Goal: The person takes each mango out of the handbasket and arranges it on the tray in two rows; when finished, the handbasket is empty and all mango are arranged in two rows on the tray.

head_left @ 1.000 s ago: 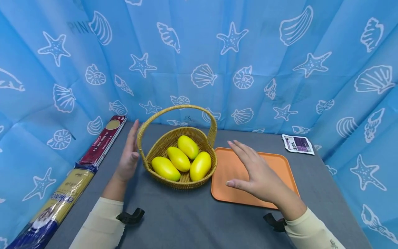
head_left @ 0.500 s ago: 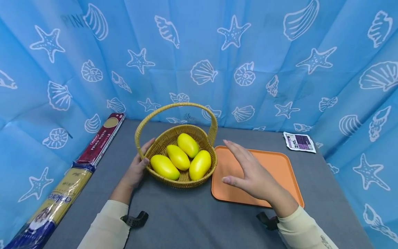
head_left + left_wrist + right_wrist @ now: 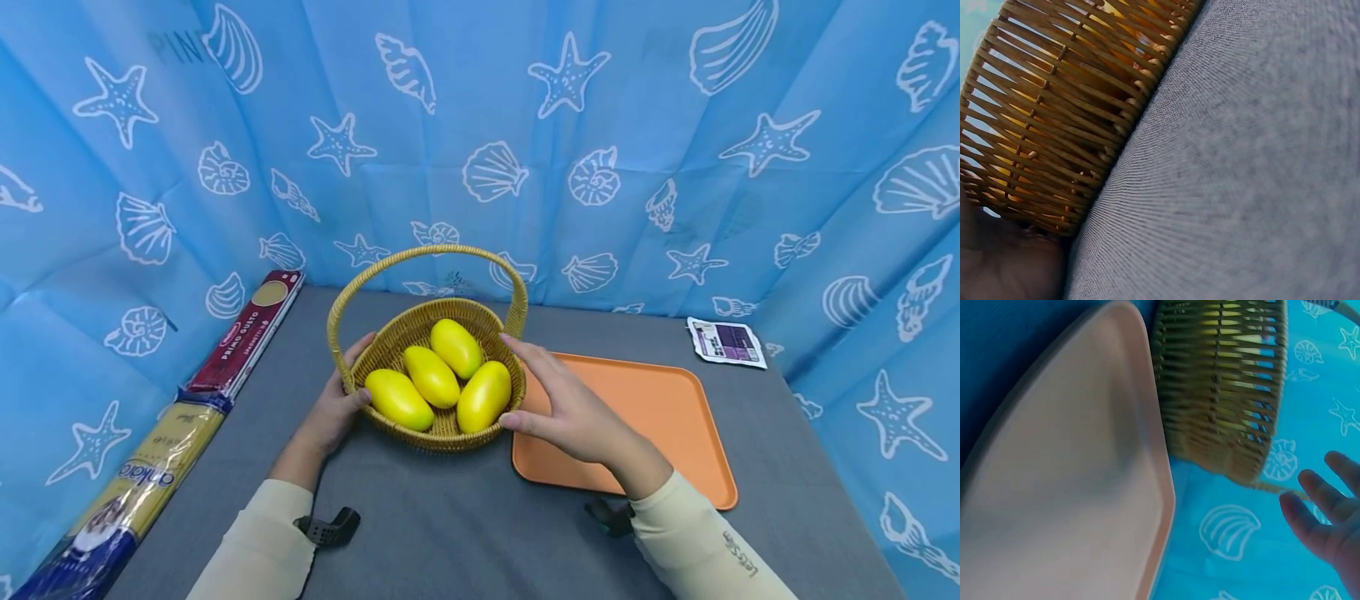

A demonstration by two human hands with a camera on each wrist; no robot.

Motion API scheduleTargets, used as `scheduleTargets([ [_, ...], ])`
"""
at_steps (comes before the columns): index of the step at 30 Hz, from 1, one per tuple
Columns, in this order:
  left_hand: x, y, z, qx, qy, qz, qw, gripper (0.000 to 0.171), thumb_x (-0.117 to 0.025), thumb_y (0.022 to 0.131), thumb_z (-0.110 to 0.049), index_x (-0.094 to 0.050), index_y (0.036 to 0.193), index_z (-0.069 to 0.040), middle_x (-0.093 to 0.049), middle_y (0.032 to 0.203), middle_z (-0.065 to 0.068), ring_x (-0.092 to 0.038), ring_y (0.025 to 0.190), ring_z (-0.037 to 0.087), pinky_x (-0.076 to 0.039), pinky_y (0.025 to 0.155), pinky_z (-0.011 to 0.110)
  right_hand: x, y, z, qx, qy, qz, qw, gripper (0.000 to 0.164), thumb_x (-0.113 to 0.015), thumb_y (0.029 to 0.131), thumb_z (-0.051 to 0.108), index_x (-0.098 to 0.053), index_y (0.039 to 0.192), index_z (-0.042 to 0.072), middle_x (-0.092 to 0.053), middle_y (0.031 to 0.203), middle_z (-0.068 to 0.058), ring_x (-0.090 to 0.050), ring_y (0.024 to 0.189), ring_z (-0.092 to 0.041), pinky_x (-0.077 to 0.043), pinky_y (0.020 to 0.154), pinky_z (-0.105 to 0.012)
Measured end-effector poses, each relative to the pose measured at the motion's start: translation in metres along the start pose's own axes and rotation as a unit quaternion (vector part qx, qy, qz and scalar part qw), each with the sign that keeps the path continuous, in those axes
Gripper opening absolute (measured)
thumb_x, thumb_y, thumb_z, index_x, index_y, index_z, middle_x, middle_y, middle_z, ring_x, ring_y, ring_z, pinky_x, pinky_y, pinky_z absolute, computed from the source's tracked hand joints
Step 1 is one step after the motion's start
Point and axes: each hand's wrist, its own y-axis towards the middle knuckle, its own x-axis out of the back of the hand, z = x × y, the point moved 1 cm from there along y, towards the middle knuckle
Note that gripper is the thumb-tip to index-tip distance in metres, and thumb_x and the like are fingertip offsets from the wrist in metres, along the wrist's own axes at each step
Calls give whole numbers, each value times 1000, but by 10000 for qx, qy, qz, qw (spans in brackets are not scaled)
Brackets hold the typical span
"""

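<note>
A wicker basket (image 3: 442, 442) with a tall arched handle stands on the grey cloth, holding several yellow mangoes (image 3: 431, 377). My left hand (image 3: 333, 412) grips its left side, thumb at the rim and fingers along the outer wall, partly hidden by the basket. In the left wrist view, the palm (image 3: 1010, 262) lies against the woven wall. On the other side, my right hand (image 3: 573, 412) reaches over the orange tray, fingers spread, thumb and fingertips close to the right rim. The right wrist view shows those fingers (image 3: 1329, 512) extended, with a gap to the basket wall.
The orange tray (image 3: 660, 417) lies right beside the basket. A small white and purple packet (image 3: 726, 342) sits at the back right. Pasta packs, one red (image 3: 243, 333) and one gold and blue (image 3: 142, 483), line the left edge. A blue shell-print curtain (image 3: 480, 125) encloses the table.
My left hand has moved right onto the basket's left side. The right hand has moved left from over the tray to the basket's right rim. The basket stays in place.
</note>
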Motion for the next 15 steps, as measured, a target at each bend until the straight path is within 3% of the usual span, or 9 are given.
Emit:
scheduleTargets([
  [5, 1, 0, 0, 87, -100, 36, 9999, 87, -73, 107, -16, -20, 176, -20, -23, 178, 14, -22, 159, 41, -29, 121, 31, -14, 18, 0, 44, 361, 213, 9991, 88, -70, 103, 57, -26, 174, 32, -31, 175, 5, -27, 159, -25, -29, 120, -66],
  [15, -1, -1, -2, 53, -49, 65, 10000, 93, -78, 104, -17, -19, 176, -17, -23, 176, 21, -22, 157, 46, -33, 118, 30, -27, 45, -3, -254, 233, 656, 9973, 89, -75, 100, 55, -32, 173, 29, -35, 172, 0, -37, 153, -25, -35, 119, -57],
])
